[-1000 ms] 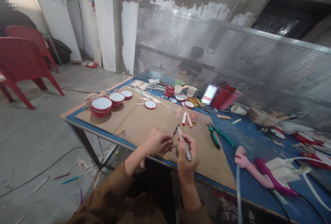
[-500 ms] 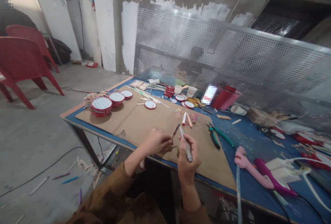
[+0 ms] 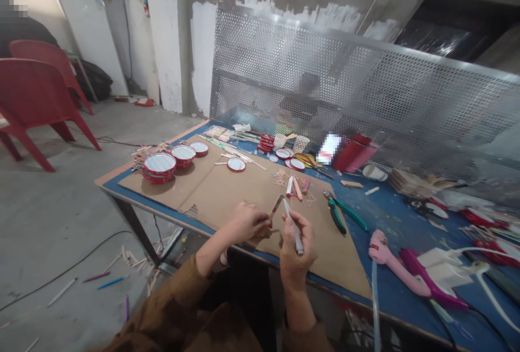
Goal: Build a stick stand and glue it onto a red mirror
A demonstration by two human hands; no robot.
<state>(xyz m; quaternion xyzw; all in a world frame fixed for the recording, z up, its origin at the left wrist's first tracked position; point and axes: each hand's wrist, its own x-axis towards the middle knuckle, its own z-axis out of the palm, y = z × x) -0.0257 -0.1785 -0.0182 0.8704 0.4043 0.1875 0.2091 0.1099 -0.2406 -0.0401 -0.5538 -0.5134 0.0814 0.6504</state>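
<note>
Over the near part of a brown cardboard sheet [image 3: 215,189], my left hand [image 3: 247,223] pinches a small wooden stick [image 3: 277,207] that has a dark upper part. My right hand [image 3: 298,243] is wrapped round a light grey marker pen [image 3: 295,228], whose tip meets the top of the stick. Several crayon-like sticks [image 3: 298,188] lie on thin scattered bands just beyond the hands. Green-handled pliers [image 3: 339,214] rest to the right. A round red-rimmed disc [image 3: 236,164] lies further back, and stacks of similar discs [image 3: 159,168] stand at the left.
On the blue table [image 3: 357,254] at the right are a pink glue gun [image 3: 396,265] and a power strip with cables [image 3: 436,287]. A red bottle [image 3: 352,152] and a lit phone [image 3: 328,149] stand at the back, before a perforated metal panel [image 3: 260,59]. Red chairs [image 3: 36,92] stand left.
The marker in my right hand has shifted slightly, and its tip is now closer to the stick's upper end. My left hand has hardly moved.
</note>
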